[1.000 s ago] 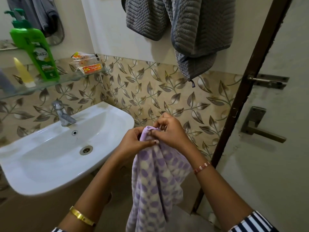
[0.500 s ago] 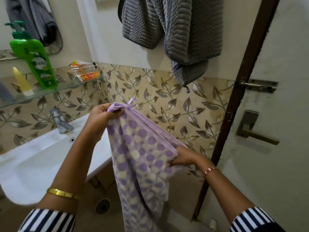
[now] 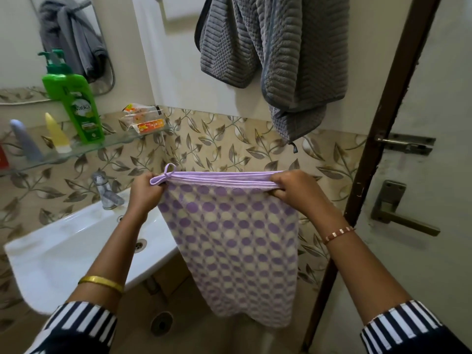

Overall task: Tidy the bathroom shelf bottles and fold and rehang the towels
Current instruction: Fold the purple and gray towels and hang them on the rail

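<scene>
Purple dotted towel [image 3: 229, 241] pinched at top corners by left hand [image 3: 145, 192] and right hand [image 3: 293, 190], green bottle [image 3: 76, 106] reading Vatika

Both hands [image 3: 146, 191] [image 3: 293, 191] have stretched the purple towel [image 3: 229, 241] level, apparently folded.

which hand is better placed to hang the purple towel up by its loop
Left, probably. The left hand pinches the purple towel at the corner where the loop sticks up; the right hand grips the far corner, with no loop showing.
</scene>
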Demonstrator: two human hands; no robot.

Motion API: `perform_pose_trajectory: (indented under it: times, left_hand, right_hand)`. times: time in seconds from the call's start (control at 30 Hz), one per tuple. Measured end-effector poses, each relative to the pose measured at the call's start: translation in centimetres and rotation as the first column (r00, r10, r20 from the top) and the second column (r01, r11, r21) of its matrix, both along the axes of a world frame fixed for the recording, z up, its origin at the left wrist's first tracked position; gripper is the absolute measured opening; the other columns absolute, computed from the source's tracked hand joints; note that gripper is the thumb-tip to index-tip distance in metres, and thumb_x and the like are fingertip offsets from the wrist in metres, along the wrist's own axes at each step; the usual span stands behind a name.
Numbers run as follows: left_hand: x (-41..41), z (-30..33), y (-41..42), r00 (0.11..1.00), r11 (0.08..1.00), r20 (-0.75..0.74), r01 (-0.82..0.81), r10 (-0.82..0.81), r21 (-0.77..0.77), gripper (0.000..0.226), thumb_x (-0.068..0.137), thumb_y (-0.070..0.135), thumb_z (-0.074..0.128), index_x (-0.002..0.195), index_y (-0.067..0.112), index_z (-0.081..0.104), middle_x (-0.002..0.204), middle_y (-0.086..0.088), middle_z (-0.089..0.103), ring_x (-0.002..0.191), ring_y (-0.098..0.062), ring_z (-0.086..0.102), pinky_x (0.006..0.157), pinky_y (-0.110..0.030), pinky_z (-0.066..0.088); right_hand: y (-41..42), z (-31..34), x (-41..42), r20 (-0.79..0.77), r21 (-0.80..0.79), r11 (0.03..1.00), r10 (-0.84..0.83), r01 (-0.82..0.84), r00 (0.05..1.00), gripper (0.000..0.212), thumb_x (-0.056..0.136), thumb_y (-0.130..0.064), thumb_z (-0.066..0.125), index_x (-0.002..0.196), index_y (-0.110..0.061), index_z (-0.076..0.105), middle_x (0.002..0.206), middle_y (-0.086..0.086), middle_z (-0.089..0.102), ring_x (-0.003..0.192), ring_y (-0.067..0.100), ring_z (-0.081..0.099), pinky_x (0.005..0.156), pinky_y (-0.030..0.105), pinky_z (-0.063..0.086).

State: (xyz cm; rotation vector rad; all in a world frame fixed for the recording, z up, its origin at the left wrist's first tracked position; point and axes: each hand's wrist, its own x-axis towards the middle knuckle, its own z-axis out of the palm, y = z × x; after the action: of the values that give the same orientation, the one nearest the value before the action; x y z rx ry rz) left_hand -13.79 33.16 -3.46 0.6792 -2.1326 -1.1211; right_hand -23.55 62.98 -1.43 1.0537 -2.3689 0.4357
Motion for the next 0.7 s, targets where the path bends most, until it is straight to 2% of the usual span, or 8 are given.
perform_pose_trajectory:
  times: [0.1,0.17,0.2,0.27,0.33,0.43,0.57,0.7]
  left_hand:
    - [-0.7,-0.1,1.0,0.988,0.979,-0.151,-0.01,0.041,0.202,0.02,0.088,0.012,0.05,0.104,0.003,0.059,0.091,-0.01,0.056,0.083,-0.02,0.048,0.061,-0.029,0.035]
    - [-1.0,0.7,1.4,0.97,0.983,-0.232,-0.025,0.068,0.184,0.019,0.09,0.016,0.048,0.104,0.009,0.058,0.092,-0.007,0.055,0.082,-0.02,0.048,0.058,-0.027,0.036]
    - [-1.1,1.2,1.4,0.963,0.988,-0.261,-0.026,0.065,0.151,0.017,0.09,0.018,0.049,0.103,0.01,0.057,0.092,-0.007,0.055,0.081,-0.02,0.048,0.057,-0.026,0.036]
    - [-1.0,2.0,1.1,0.957,0.994,-0.288,-0.007,0.038,0.11,0.016,0.09,0.017,0.051,0.103,0.01,0.058,0.093,-0.007,0.056,0.083,-0.02,0.05,0.06,-0.028,0.041]
    - [-0.8,2.3,0.7,0.955,0.992,-0.296,0.044,-0.007,0.117,0.018,0.088,0.012,0.053,0.104,0.008,0.06,0.091,-0.007,0.057,0.084,-0.02,0.051,0.067,-0.031,0.043]
    - [-0.5,2.3,1.1,0.937,0.975,-0.344,0.134,-0.066,0.177,0.019,0.085,0.004,0.056,0.102,0.007,0.062,0.078,0.001,0.058,0.073,-0.013,0.052,0.065,-0.026,0.044]
    - [-0.4,1.7,1.2,0.922,0.973,-0.375,0.168,-0.098,0.157,0.016,0.084,0.005,0.058,0.096,0.014,0.064,0.074,0.003,0.06,0.067,-0.008,0.052,0.06,-0.02,0.044]
    - [-0.4,1.1,-0.7,0.992,0.978,-0.101,-0.093,0.076,-0.185,0.015,0.081,0.01,0.063,0.088,-0.003,0.068,0.075,-0.021,0.065,0.067,-0.026,0.055,0.053,-0.032,0.031]
  right_hand:
    - [0.1,1.0,0.3,0.033,-0.237,0.97,0.064,-0.055,0.997,0.039,0.072,-0.051,0.069,0.076,-0.012,0.068,0.064,0.008,0.065,0.055,0.018,0.05,0.049,0.025,0.031]
    - [0.3,1.6,0.0,0.022,-0.382,0.92,0.098,-0.082,0.995,0.043,0.066,-0.059,0.068,0.053,-0.021,0.053,0.047,-0.003,0.049,0.046,0.011,0.041,0.044,0.021,0.029]
    - [0.5,1.9,-0.2,0.003,-0.396,0.914,0.096,-0.087,0.995,0.047,0.064,-0.061,0.067,0.047,-0.025,0.042,0.043,-0.009,0.039,0.045,0.009,0.037,0.046,0.02,0.028]
    - [0.7,2.5,-1.2,0.005,-0.278,0.96,0.044,-0.041,0.999,0.054,0.061,-0.064,0.068,0.042,-0.028,0.033,0.042,-0.011,0.032,0.05,0.013,0.036,0.054,0.027,0.027]
    - [1.4,2.5,-2.8,0.184,-0.124,0.989,-0.059,0.083,0.981,0.049,0.057,-0.064,0.071,0.048,-0.021,0.047,0.046,-0.003,0.042,0.054,0.017,0.044,0.061,0.027,0.031]
    - [2.7,1.7,-4.5,0.479,-0.058,0.987,-0.101,0.147,0.872,0.049,0.056,-0.049,0.081,0.048,-0.016,0.047,0.047,-0.001,0.041,0.046,0.012,0.039,0.044,0.018,0.03]
    - [2.7,-0.9,-4.8,0.587,-0.264,0.954,0.039,0.145,0.809,0.034,0.066,-0.025,0.08,0.062,-0.008,0.051,0.056,0.0,0.041,0.051,0.011,0.037,0.04,0.013,0.029]
    - [0.1,-2.1,-3.6,0.617,-0.631,0.743,0.306,0.223,0.725,0.031,0.068,-0.003,0.076,0.082,-0.008,0.048,0.067,0.001,0.048,0.061,0.01,0.045,0.052,0.017,0.042]
